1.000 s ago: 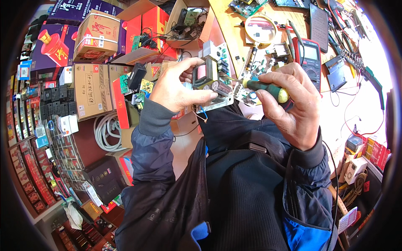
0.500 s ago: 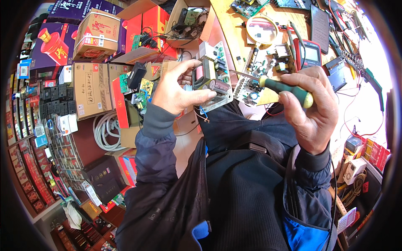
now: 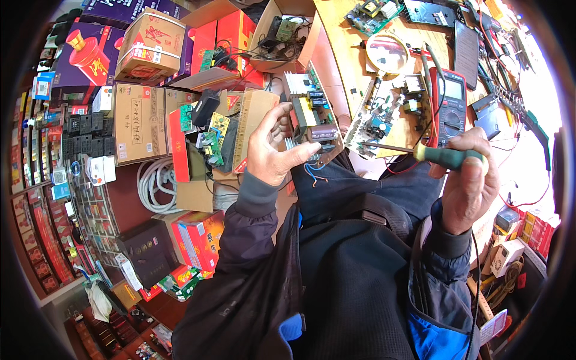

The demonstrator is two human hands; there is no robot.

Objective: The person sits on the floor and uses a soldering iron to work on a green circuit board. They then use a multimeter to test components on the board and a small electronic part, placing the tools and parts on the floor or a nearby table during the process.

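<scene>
My left hand (image 3: 277,149) is closed around the near left edge of a power supply circuit board (image 3: 317,111). The board carries a transformer, large capacitors and a metal heatsink, and blue wires hang from its near end. In my right hand (image 3: 471,186) is a screwdriver (image 3: 447,157) with a green and yellow handle. Its shaft points left, with the tip over the near corner of a second circuit board (image 3: 384,111) on the wooden table; whether it touches cannot be made out. Beside that board lies a red multimeter (image 3: 451,102) with test leads.
A magnifying glass (image 3: 387,53) and another green circuit board (image 3: 373,17) lie on the wooden table (image 3: 339,45). Left of my hands stand an open carton with circuit boards (image 3: 210,141), stacked cardboard boxes (image 3: 140,123) and a coiled white hose (image 3: 157,186).
My right hand and the screwdriver have moved down and right, away from the held board. The view has shifted, so the multimeter's dial now shows.
</scene>
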